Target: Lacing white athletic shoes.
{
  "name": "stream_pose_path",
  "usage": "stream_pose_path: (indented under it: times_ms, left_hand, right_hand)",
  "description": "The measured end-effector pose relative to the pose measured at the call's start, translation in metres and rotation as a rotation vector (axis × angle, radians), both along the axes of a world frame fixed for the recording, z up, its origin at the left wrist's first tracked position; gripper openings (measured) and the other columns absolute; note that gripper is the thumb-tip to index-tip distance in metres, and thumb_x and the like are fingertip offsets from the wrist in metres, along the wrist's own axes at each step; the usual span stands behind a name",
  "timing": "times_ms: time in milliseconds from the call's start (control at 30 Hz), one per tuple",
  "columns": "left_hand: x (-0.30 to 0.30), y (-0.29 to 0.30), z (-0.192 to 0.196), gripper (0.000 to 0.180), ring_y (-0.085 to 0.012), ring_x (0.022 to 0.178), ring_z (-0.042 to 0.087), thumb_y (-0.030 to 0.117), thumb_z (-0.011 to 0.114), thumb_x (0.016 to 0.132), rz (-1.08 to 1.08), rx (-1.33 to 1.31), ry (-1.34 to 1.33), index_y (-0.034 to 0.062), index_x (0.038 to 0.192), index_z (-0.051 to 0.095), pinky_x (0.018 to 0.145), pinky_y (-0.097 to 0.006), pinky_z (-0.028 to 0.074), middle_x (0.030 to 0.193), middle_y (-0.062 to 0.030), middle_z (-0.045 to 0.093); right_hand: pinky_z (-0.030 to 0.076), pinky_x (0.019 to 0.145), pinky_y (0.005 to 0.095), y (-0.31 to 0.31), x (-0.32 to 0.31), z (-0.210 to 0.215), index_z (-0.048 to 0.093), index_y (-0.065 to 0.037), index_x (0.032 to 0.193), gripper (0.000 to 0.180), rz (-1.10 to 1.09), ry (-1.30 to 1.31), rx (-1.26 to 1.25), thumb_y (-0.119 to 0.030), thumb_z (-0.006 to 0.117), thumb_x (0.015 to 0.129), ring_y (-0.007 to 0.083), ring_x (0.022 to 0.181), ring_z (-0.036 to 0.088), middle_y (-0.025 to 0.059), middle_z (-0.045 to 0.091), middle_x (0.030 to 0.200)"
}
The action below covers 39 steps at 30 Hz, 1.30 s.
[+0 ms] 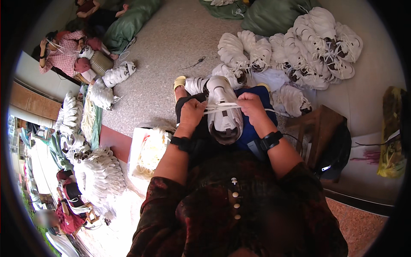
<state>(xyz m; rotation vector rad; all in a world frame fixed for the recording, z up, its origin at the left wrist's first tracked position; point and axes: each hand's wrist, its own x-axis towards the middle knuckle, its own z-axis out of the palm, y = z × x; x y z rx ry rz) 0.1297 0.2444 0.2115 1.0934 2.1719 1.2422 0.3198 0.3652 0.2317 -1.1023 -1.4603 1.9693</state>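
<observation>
I have the white shoe (220, 91) between my knees, just past 12 o'clock in my view, with the white lace (218, 105) drawn across it in several strands. My left hand (193, 112), at the shoe's 9 o'clock, is nearly closed, fingers and thumb pinching the lace. My right hand (252, 106), at its 3 o'clock, is curled in much the same way on the other side, with a length trailing out beyond it.

I'd judge this one partly done: the strands span the shoe, but I see no finished knot (my fingers hide some of it), so the lace work looks unfinished. The rest is harder to call. One shoe pile (319, 45) lies at 2 o'clock, another white heap (96, 175) at 8 o'clock, and I can't tell which of those are finished. Nearer at 8 o'clock, a white box (135, 152) holds a pale, stringy tangle, probably more laces.
</observation>
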Motion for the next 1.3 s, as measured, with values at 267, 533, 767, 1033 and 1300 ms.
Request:
stream_pose_path:
  times_ms: [267,533,767,1033,1300]
  left_hand:
    - [-0.031,-0.046,0.005,0.014,-0.0003,0.041,0.035,0.001,0.062,0.078,0.246,0.33,-0.633,0.0109,0.073,0.052,0.036,-0.018,0.021,0.057,0.0063,0.048]
    - [-0.024,-0.054,0.006,0.011,-0.0164,0.063,0.06,0.01,0.064,0.078,-0.095,-0.002,0.014,0.0028,0.085,0.061,0.06,-0.028,0.046,0.07,-0.0076,0.06]
    - [0.023,-0.024,0.037,0.022,-0.0235,0.07,0.061,0.014,0.067,0.076,-0.382,0.073,0.217,0.0003,0.092,0.06,0.064,-0.033,0.047,0.079,-0.0132,0.062]
    - [0.028,0.001,0.058,0.005,-0.0267,0.071,0.061,0.009,0.061,0.068,-0.467,0.136,0.701,0.0062,0.067,0.058,0.062,-0.035,0.049,0.072,-0.009,0.059]
    - [-0.007,-0.032,0.042,0.012,-0.0263,0.059,0.056,0.007,0.063,0.066,-0.614,0.236,0.842,0.0085,0.06,0.053,0.057,-0.035,0.047,0.061,-0.0042,0.052]
  right_hand:
    - [0.031,0.046,0.0219,0.056,0.134,-0.04,0.053,-0.006,0.081,0.013,-0.537,0.267,0.27,0.002,0.058,0.072,0.0075,0.047,0.037,-0.0017,0.043,0.062]
    - [0.046,0.064,0.0394,0.057,0.118,-0.033,0.053,-0.004,0.09,0.025,-0.05,-0.774,0.94,0.001,0.057,0.066,0.0328,0.069,0.056,0.0141,0.057,0.076]
    - [0.044,0.082,0.0405,-0.005,0.028,0.007,0.054,-0.001,0.091,0.024,0.233,-0.2,1.249,0.002,0.057,0.067,0.0361,0.091,0.053,0.0187,0.055,0.091]
    - [0.047,0.054,0.0439,0.009,0.001,0.023,0.056,-0.005,0.083,0.01,0.589,-0.572,1.558,-0.01,0.053,0.075,0.0354,0.062,0.059,0.0166,0.057,0.063]
    - [0.043,0.05,0.0436,0.006,0.038,0.006,0.054,-0.011,0.098,0.018,0.676,-0.452,1.594,-0.012,0.052,0.08,0.0341,0.056,0.056,0.016,0.055,0.061]
